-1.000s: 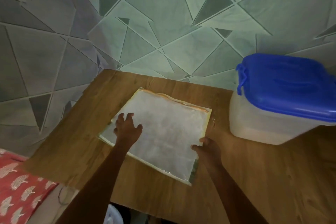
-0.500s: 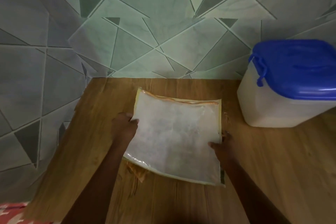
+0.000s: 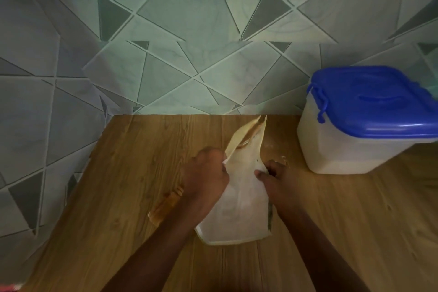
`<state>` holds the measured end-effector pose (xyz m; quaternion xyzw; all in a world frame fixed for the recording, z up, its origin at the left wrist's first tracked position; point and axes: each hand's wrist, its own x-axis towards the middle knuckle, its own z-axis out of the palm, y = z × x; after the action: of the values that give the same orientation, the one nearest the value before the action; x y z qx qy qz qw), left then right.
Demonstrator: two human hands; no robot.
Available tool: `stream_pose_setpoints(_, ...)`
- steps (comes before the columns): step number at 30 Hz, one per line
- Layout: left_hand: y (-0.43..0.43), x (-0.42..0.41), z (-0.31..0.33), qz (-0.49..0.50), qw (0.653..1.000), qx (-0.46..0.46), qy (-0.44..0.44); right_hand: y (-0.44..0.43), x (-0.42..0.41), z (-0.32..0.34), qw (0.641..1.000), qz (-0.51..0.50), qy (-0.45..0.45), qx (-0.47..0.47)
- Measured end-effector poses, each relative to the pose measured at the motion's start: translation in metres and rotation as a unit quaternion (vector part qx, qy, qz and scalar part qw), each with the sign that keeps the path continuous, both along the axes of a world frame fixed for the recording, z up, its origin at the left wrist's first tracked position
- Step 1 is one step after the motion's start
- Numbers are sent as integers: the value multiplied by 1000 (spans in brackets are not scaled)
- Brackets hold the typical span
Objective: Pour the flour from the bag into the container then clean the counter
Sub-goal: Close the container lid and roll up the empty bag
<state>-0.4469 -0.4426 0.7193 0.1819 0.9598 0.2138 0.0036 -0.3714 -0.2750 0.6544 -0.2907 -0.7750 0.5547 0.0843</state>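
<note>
Wall (image 3: 180, 31): one; pale green tiles cut into triangles, a few darker grey ones; fills the upper half of the view.
Counter (image 3: 355, 220): one; wood grain, brown; near edge cut off at the bottom of the frame.
Container (image 3: 350, 149): one; translucent white tub, on the counter at right against the wall, well apart from the hands; white fill visible through the side up to near the top; right part cut off by the frame.
Lid (image 3: 379, 104): one; blue, seated on the container; blue clasp hanging at its left edge.
Bag (image 3: 239, 206): one; flat, empty-looking, whitish and dusty with a cream border; lying mid-counter, folded over lengthwise into a narrow strip; far end lifted to a point near the wall; near end resting on the counter. Dark strip along the right edge, too blurred to read.
Brown flap (image 3: 166, 206): one; sticks out from under the left forearm, touching the counter; whether part of the bag cannot be told.
Left hand (image 3: 206, 180): one; fingers curled down over the left fold of the bag, pinning it; fingertips hidden beneath the hand.
Right hand (image 3: 277, 178): one; thumb and fingers closed on the right edge of the bag; fingertips partly hidden by the bag.
Flour specks (image 3: 272, 147): a faint pale dusting on the counter between bag and container; count not possible.
Bottom-left corner: a red sliver at the frame edge, not identifiable.
</note>
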Motion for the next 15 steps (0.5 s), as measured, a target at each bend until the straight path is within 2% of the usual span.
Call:
stream_pose_setpoints(6, 19, 11, 21, -92, 994, -55, -36, -7, -13, 22, 998, 8, 56, 6)
stream_pose_setpoints(8, 23, 12, 26, -111, 992, -53, -29, -12, -13, 26, 996, 6, 90, -21)
stream_pose_setpoints(12, 27, 16, 26, -128, 991, -22, -31, -16, -10, 26, 978, 63, 200, 18)
stream_pose_setpoints(15, 27, 24, 24, -136, 990, -2, -40, -10, -9, 28, 971, 83, 222, 9)
